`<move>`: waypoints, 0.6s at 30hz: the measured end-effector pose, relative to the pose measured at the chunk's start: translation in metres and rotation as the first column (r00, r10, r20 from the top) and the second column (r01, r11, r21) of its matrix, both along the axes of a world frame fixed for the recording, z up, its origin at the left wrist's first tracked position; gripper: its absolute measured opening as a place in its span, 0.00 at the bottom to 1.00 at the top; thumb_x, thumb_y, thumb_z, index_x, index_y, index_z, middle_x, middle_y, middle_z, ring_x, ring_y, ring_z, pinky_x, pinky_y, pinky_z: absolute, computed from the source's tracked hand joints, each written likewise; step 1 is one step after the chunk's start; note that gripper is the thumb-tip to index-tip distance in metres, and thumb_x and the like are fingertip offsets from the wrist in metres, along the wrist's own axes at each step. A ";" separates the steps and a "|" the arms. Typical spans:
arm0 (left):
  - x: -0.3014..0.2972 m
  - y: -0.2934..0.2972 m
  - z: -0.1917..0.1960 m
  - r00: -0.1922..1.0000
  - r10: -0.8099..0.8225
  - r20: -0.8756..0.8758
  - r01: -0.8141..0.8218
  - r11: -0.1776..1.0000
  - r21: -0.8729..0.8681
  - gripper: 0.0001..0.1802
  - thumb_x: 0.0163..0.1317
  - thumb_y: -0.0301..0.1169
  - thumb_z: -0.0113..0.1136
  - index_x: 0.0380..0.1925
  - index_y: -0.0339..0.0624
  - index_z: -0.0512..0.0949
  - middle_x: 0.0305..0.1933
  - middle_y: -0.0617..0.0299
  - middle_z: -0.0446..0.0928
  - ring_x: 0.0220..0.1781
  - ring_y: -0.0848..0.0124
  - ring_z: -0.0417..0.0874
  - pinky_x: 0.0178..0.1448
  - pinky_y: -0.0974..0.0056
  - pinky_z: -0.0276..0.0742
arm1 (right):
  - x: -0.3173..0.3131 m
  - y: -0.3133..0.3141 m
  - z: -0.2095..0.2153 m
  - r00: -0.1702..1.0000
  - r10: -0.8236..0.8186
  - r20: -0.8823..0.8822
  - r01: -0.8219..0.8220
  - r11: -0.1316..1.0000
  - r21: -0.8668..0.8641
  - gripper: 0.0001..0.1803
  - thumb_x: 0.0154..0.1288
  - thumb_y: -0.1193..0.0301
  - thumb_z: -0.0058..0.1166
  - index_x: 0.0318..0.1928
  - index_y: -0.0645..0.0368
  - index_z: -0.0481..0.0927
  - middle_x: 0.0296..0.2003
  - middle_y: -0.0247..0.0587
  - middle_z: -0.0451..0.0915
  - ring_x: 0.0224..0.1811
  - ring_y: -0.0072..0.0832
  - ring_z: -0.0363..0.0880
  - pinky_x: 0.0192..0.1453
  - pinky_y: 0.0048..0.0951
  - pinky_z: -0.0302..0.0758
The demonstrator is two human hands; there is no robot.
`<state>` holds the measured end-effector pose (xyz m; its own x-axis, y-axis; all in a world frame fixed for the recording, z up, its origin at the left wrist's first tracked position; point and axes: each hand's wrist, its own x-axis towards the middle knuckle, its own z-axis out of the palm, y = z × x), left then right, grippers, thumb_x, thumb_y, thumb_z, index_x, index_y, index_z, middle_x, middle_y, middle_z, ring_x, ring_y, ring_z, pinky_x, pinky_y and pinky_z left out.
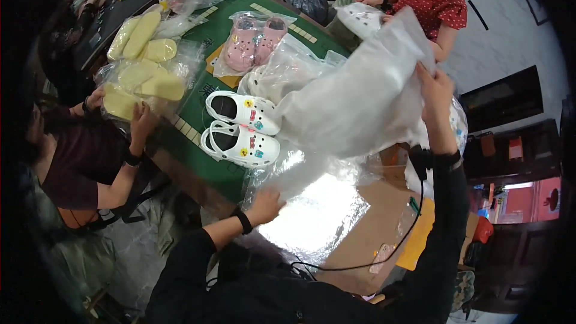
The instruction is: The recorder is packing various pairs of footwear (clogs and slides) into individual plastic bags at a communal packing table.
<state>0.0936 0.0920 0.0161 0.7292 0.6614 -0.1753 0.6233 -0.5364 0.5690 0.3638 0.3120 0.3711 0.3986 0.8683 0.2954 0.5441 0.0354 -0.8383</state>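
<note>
My right hand is raised at the right, its fingers closed on the edge of a large frosted plastic bag. The bag billows across the middle of the table. My left hand is low at the near edge of shiny clear plastic bags lying flat. Its fingers look curled and slightly blurred; what they pinch is hidden. Beyond that hand, a pair of white clogs with colourful charms stands on the green table mat. The bag covers part of another wrapped white clog.
Pink clogs in clear plastic lie at the far side. At left, a co-worker's hands touch yellow slippers in plastic. Across the table, a person in red holds a white clog. A black cable crosses the near side beside a yellow envelope.
</note>
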 end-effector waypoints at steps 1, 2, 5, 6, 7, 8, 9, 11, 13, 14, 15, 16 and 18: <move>0.005 -0.012 -0.020 0.998 0.056 -0.025 -0.051 0.989 0.141 0.19 0.57 0.44 0.54 0.44 0.46 0.76 0.46 0.51 0.73 0.49 0.53 0.71 0.53 0.46 0.66 | -0.004 0.024 -0.002 0.996 0.013 0.089 -0.015 1.000 0.017 0.11 0.57 0.69 0.56 0.31 0.67 0.79 0.23 0.29 0.75 0.23 0.16 0.67 0.28 0.21 0.64; 0.011 -0.017 -0.032 0.994 0.100 -0.038 -0.086 0.956 0.281 0.17 0.59 0.44 0.51 0.43 0.48 0.76 0.47 0.52 0.71 0.49 0.52 0.70 0.53 0.43 0.64 | -0.005 0.045 -0.004 0.983 0.011 0.182 -0.018 0.999 0.035 0.11 0.58 0.68 0.55 0.31 0.67 0.79 0.22 0.30 0.75 0.23 0.17 0.67 0.29 0.23 0.65; 0.013 -0.019 -0.019 0.992 0.117 -0.040 -0.107 0.974 0.201 0.15 0.62 0.42 0.46 0.43 0.50 0.77 0.49 0.55 0.70 0.50 0.51 0.69 0.53 0.40 0.62 | -0.007 0.122 -0.019 0.966 0.110 0.234 -0.168 0.955 0.244 0.12 0.58 0.67 0.54 0.33 0.67 0.78 0.21 0.35 0.76 0.22 0.20 0.68 0.30 0.26 0.67; 0.011 -0.019 -0.017 0.994 0.055 -0.096 -0.021 0.948 0.319 0.15 0.62 0.42 0.46 0.42 0.52 0.77 0.49 0.56 0.70 0.51 0.51 0.67 0.54 0.41 0.61 | -0.006 0.146 -0.021 0.949 0.023 0.315 -0.119 0.949 0.291 0.12 0.59 0.67 0.54 0.33 0.65 0.79 0.21 0.40 0.76 0.22 0.23 0.70 0.31 0.26 0.67; 0.011 -0.019 -0.012 0.992 0.071 -0.105 -0.035 0.949 0.312 0.15 0.62 0.42 0.46 0.42 0.52 0.77 0.49 0.56 0.70 0.51 0.51 0.67 0.54 0.41 0.61 | -0.012 0.164 -0.025 0.921 -0.058 0.386 -0.082 0.938 0.338 0.12 0.59 0.67 0.54 0.33 0.64 0.79 0.21 0.44 0.77 0.22 0.27 0.71 0.31 0.26 0.67; 0.013 -0.018 -0.007 0.988 0.138 -0.063 -0.119 0.964 0.240 0.15 0.62 0.42 0.46 0.43 0.52 0.77 0.49 0.57 0.70 0.52 0.51 0.67 0.54 0.41 0.61 | -0.017 0.179 -0.033 0.924 -0.040 0.379 -0.094 0.939 0.331 0.12 0.59 0.67 0.54 0.33 0.64 0.79 0.21 0.44 0.77 0.22 0.27 0.71 0.31 0.26 0.67; 0.013 -0.017 -0.006 0.978 0.207 -0.025 -0.200 0.966 0.162 0.15 0.61 0.41 0.46 0.43 0.51 0.77 0.49 0.57 0.70 0.52 0.50 0.67 0.54 0.41 0.61 | -0.021 0.191 -0.044 0.928 -0.067 0.366 -0.075 0.930 0.360 0.11 0.58 0.66 0.54 0.33 0.62 0.79 0.22 0.48 0.77 0.23 0.32 0.74 0.32 0.29 0.68; 0.011 -0.018 -0.009 0.977 0.212 0.007 -0.210 0.966 0.153 0.15 0.61 0.41 0.47 0.45 0.52 0.76 0.49 0.56 0.70 0.52 0.51 0.66 0.54 0.41 0.61 | -0.018 0.220 -0.081 0.936 -0.069 0.346 -0.068 0.927 0.370 0.11 0.58 0.65 0.54 0.34 0.60 0.80 0.24 0.52 0.77 0.25 0.38 0.76 0.32 0.31 0.69; 0.019 -0.014 -0.010 0.957 0.268 0.115 -0.284 0.945 0.160 0.18 0.60 0.43 0.49 0.43 0.43 0.74 0.45 0.54 0.72 0.48 0.53 0.69 0.55 0.45 0.62 | 0.024 0.244 -0.132 0.784 0.115 0.610 -0.268 0.949 0.166 0.11 0.58 0.64 0.53 0.33 0.58 0.81 0.27 0.53 0.78 0.30 0.47 0.77 0.34 0.38 0.70; 0.014 -0.019 -0.017 0.971 0.223 0.085 -0.234 0.958 0.166 0.15 0.59 0.38 0.49 0.45 0.50 0.75 0.49 0.55 0.69 0.51 0.55 0.68 0.53 0.41 0.62 | -0.001 0.240 -0.160 0.744 0.076 0.664 -0.213 0.969 0.128 0.12 0.58 0.63 0.52 0.33 0.58 0.81 0.28 0.53 0.78 0.32 0.48 0.77 0.35 0.41 0.70; 0.009 -0.025 -0.024 0.964 0.258 0.060 -0.264 0.953 0.148 0.15 0.59 0.38 0.49 0.45 0.50 0.75 0.49 0.55 0.69 0.51 0.55 0.68 0.53 0.41 0.62 | -0.022 0.228 -0.188 0.695 0.041 0.717 -0.154 0.984 0.094 0.12 0.58 0.62 0.52 0.33 0.57 0.81 0.28 0.53 0.78 0.34 0.50 0.77 0.36 0.44 0.70; 0.009 -0.023 -0.022 0.981 0.193 0.030 -0.195 0.966 0.170 0.14 0.59 0.36 0.49 0.45 0.51 0.75 0.53 0.54 0.67 0.53 0.52 0.66 0.54 0.37 0.61 | -0.022 0.220 -0.206 0.670 0.073 0.738 -0.088 0.996 -0.020 0.12 0.57 0.62 0.52 0.32 0.57 0.81 0.29 0.52 0.78 0.35 0.49 0.76 0.36 0.44 0.70; 0.010 -0.022 -0.014 0.989 0.139 -0.041 -0.127 0.970 0.208 0.15 0.56 0.33 0.49 0.45 0.52 0.75 0.57 0.53 0.64 0.56 0.48 0.64 0.54 0.34 0.60 | -0.023 0.206 -0.245 0.648 0.128 0.751 -0.024 0.989 -0.148 0.12 0.57 0.62 0.51 0.32 0.56 0.81 0.29 0.51 0.79 0.35 0.49 0.76 0.37 0.45 0.70</move>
<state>0.1036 0.0702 0.0023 0.6253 0.7778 -0.0634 0.7242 -0.5481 0.4185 0.3405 0.5176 0.1257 0.0121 0.9324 0.3612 0.9899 0.0399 -0.1361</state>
